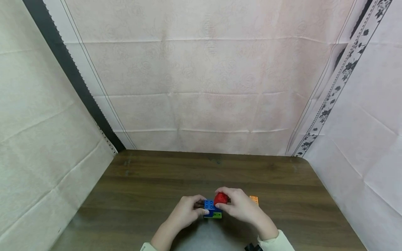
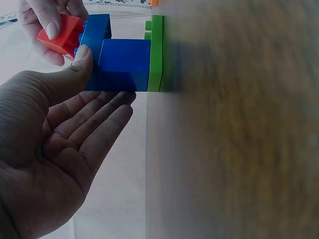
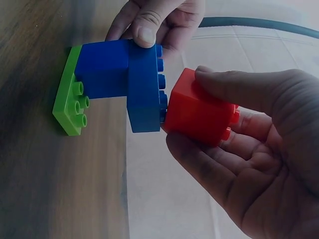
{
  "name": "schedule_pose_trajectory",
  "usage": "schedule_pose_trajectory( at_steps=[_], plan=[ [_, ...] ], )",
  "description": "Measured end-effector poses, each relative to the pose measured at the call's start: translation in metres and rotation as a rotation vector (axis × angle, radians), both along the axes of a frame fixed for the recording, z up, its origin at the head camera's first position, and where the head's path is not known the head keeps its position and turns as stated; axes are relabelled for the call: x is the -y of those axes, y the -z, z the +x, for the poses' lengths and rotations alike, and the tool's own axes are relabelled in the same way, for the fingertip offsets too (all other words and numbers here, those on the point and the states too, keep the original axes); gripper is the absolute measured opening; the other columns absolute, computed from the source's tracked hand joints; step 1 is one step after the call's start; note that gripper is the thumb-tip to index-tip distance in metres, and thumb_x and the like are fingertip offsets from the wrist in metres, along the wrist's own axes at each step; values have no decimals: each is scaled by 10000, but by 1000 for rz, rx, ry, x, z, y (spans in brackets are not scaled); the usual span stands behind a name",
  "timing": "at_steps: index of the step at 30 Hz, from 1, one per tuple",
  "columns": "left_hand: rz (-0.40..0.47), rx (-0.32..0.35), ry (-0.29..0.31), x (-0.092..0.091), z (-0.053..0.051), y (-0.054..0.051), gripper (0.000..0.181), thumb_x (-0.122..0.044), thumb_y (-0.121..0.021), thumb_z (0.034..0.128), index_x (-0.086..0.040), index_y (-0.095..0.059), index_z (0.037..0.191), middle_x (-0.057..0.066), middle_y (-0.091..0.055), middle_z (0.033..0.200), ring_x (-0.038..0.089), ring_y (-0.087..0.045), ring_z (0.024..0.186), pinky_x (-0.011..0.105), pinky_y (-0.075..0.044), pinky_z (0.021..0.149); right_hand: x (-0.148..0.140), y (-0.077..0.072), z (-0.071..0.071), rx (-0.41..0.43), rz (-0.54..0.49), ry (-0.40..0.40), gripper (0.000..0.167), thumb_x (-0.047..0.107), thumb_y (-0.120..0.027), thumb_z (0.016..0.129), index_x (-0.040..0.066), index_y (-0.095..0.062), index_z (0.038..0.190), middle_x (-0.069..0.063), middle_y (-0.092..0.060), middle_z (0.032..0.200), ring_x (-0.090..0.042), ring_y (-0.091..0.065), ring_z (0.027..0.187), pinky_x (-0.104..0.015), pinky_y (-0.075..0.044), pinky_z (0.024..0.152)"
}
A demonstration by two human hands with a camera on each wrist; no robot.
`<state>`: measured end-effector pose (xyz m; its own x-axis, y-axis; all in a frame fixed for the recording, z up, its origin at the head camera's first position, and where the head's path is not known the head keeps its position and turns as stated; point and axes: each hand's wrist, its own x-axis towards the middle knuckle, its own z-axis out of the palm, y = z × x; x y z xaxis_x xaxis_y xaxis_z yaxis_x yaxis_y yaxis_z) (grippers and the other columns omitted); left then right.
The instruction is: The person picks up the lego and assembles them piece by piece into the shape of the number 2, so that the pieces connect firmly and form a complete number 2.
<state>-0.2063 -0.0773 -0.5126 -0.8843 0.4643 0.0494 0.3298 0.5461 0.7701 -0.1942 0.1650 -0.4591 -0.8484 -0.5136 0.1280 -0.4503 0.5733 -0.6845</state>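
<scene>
A small tower of toy building bricks stands on the wooden table: a thin green plate point(image 3: 67, 94) at the bottom, a blue brick point(image 2: 124, 62) on it, and a longer blue brick point(image 3: 143, 92) across the top, overhanging on one side. My left hand point(image 1: 185, 211) pinches the upper blue brick at its left end, thumb on the near side. In my right hand point(image 1: 240, 204), a red brick point(image 3: 199, 112) is pinched between thumb and fingers. The red brick is tilted, its lower edge at the studs on the right part of the upper blue brick.
An orange brick point(image 1: 254, 199) lies just behind my right hand on the table point(image 1: 150, 184). Near the right sleeve, at the bottom of the head view, are black pieces point(image 1: 252, 247), partly cut off. Pale cloth point(image 1: 201, 87) hangs behind the table and at both sides.
</scene>
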Motion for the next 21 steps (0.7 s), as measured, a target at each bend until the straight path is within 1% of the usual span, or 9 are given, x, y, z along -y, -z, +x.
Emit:
schedule_pose_trajectory(
  at_steps=[4,9,14,17,21],
  plan=[
    [7,0,-1,0,0,0,222,-298,-756,918,-176,-719,1100,-87,-719,1001,85,-687,932,307,-572,801,1,0,1,6,7,-37,327,233,-738,941,155,-641,1243,50,-675,994,-46,-603,797,-231,-535,683],
    [14,-25,1,-1,1,0,206,-275,-767,910,-167,-720,1079,-75,-723,983,85,-688,913,283,-565,782,3,3,0,0,45,-82,305,200,-738,939,112,-649,1218,102,-653,979,-39,-580,818,-233,-515,729],
    [13,-32,2,-1,1,0,205,-280,-770,907,-171,-719,1073,-72,-724,983,87,-687,910,289,-565,784,3,6,-1,0,48,-71,289,210,-736,941,119,-655,1203,118,-652,955,-33,-590,811,-232,-519,725],
    [8,-23,-4,-1,0,0,204,-290,-769,907,-183,-719,1073,-82,-720,982,76,-681,907,287,-562,787,3,6,-2,0,53,-69,282,210,-736,940,132,-656,1199,119,-647,941,-29,-590,808,-229,-518,719],
    [10,-30,-4,-2,-1,0,200,-283,-774,903,-182,-719,1066,-73,-721,969,73,-680,893,281,-560,776,3,5,-2,2,58,-69,278,205,-734,942,141,-656,1201,115,-646,933,-28,-593,807,-228,-517,715]
  ],
)
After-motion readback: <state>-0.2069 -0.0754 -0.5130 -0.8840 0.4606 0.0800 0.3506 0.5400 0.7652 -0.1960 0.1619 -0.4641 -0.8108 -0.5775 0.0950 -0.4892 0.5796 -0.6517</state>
